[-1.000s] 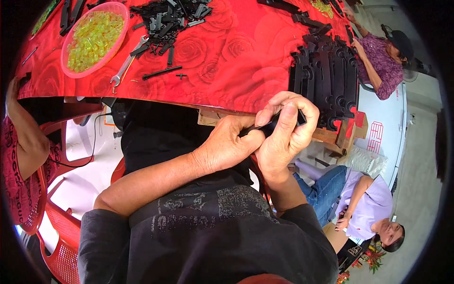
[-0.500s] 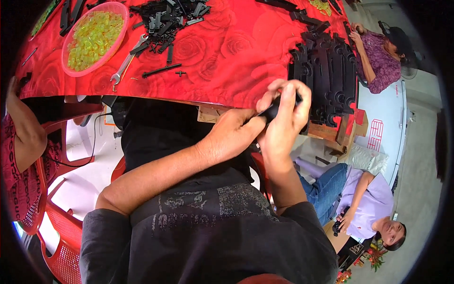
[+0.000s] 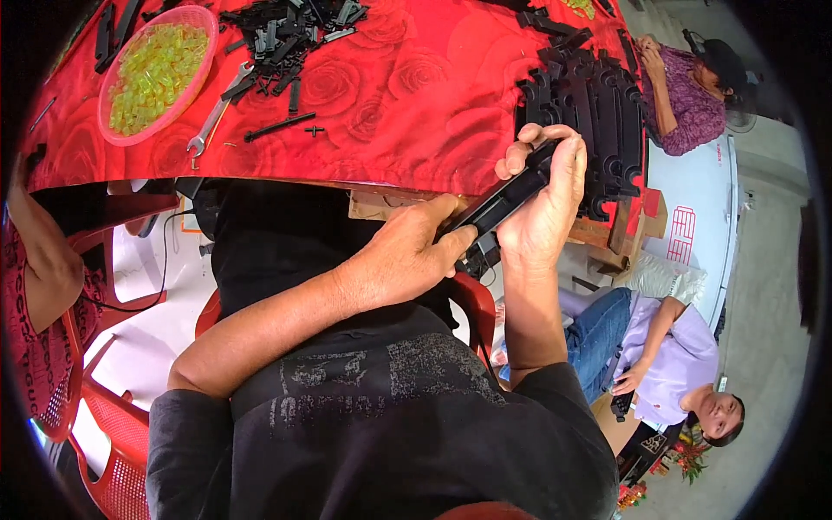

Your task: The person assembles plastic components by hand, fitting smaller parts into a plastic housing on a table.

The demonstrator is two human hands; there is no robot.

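A long, narrow black plastic part [image 3: 507, 201] with a recessed channel slants between my two hands, over the near edge of the red-clothed table [image 3: 390, 121]. My left hand [image 3: 407, 247] grips its lower end between thumb and fingers. Wrapped round the upper end is my right hand [image 3: 550, 195], palm side turned toward the part. Beneath the part, near my left fingertips, another dark piece shows; whether it is joined to the part I cannot tell. Just beyond my right hand lies a stack of long black parts [image 3: 589, 121] with curved notches.
A pink basket [image 3: 211, 54] of yellow translucent pieces stands at far left. Beside it are a wrench [image 3: 217, 117], a heap of small black parts [image 3: 290, 39], a black rod [image 3: 279, 126] and a cross-shaped piece [image 3: 315, 131]. Other people sit left and right; red chairs [image 3: 117, 468] stand at left.
The black part has been turned so its long channel shows, where my fingers mostly covered it before. My right hand has opened out somewhat and moved slightly right; my left hand has moved slightly lower.
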